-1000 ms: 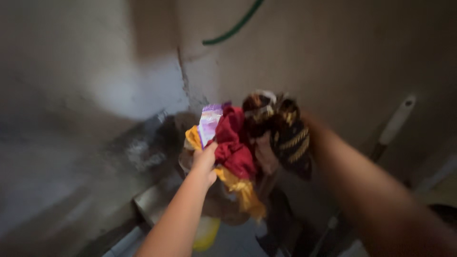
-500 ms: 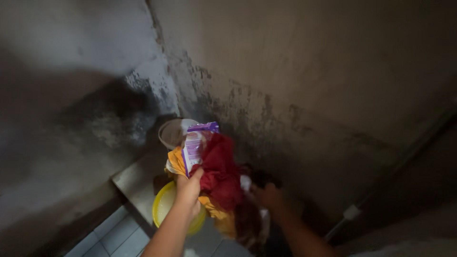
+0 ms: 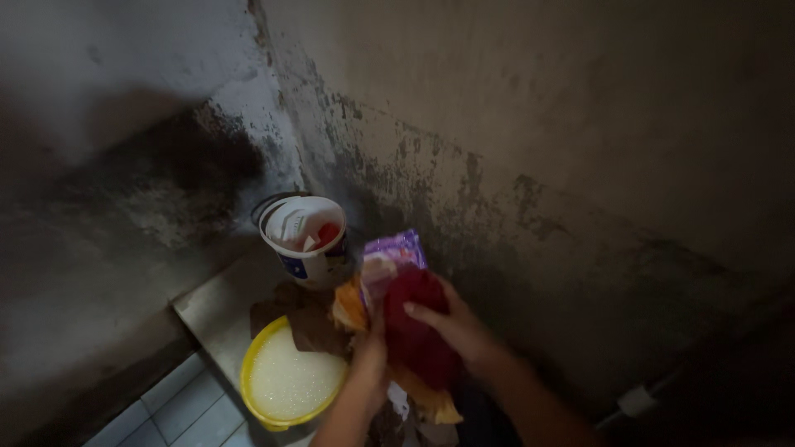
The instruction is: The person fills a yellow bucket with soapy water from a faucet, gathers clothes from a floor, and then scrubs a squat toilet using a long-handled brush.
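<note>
Head view: a person stands in a dim, damp-stained corner, both hands on a bundle of clothing, seen from above.
Far left: a grey wall (image 3: 108, 207) with a dark mould-like patch; pale floor tiles (image 3: 166, 406) show at the bottom edge.
Ledge: a low concrete ledge (image 3: 217, 310) runs into the corner and bears the containers.
Basin: a yellow basin (image 3: 286, 382) holding pale, foamy-looking water sits at the ledge's edge, just below the bundle.
Bucket: a white plastic bucket (image 3: 306, 236) with a dark handle stands behind it in the corner; white and red items lie inside.
Left hand: the left hand (image 3: 370, 358) is closed around the bundle's lower left side, fingers hidden in the cloth.
Bundle: the bundle of clothes (image 3: 410, 331), red and orange fabric, is held in the air above the ledge, between basin and wall.
Packet: a purple packet (image 3: 391, 252) sits pressed against the top of the cloth.
Right hand: the right hand (image 3: 455, 327) lies over the red cloth, fingers curled into it, gripping.
Handling: soft, limp and probably light; it looks likely to sag and shed pieces, so a grip from beneath, gathering the loose ends, seems safest.
Right: a stained plaster wall (image 3: 596, 149) falls away into shadow.
</note>
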